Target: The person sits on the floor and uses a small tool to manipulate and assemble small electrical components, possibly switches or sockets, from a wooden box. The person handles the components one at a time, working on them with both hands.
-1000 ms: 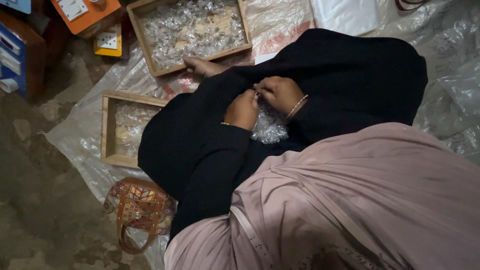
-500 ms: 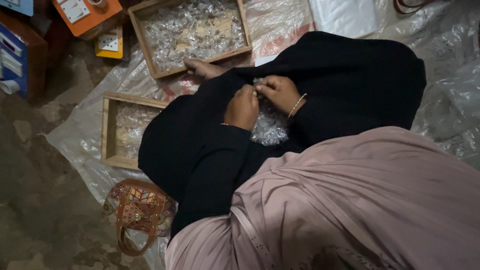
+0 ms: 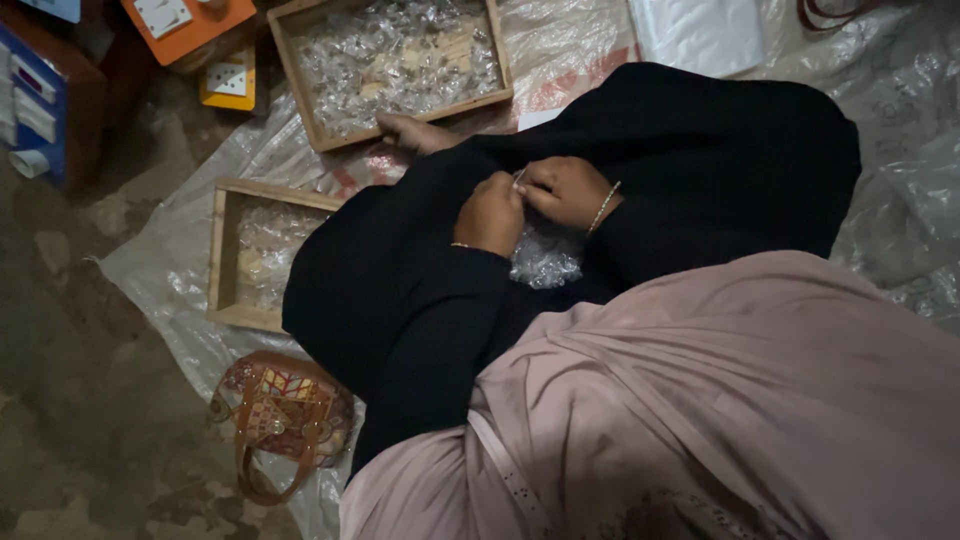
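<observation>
Both hands meet over the lap: left hand [image 3: 490,213] and right hand [image 3: 565,190] pinch a small clear piece [image 3: 519,178] above a heap of clear packets [image 3: 545,262]; two wooden trays lie beside.

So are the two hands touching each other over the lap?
Touching: the head view shows the left hand and right hand pressed together, fingertips meeting, no gap.

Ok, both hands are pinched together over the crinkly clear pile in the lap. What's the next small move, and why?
Probably finish the piece at the fingertips and drop it onto the clear plastic pile just below. The left hand and right hand meet on something small and pale, too tiny to identify, and the lap pile is closer than the wooden tray beyond the bare foot.
</observation>
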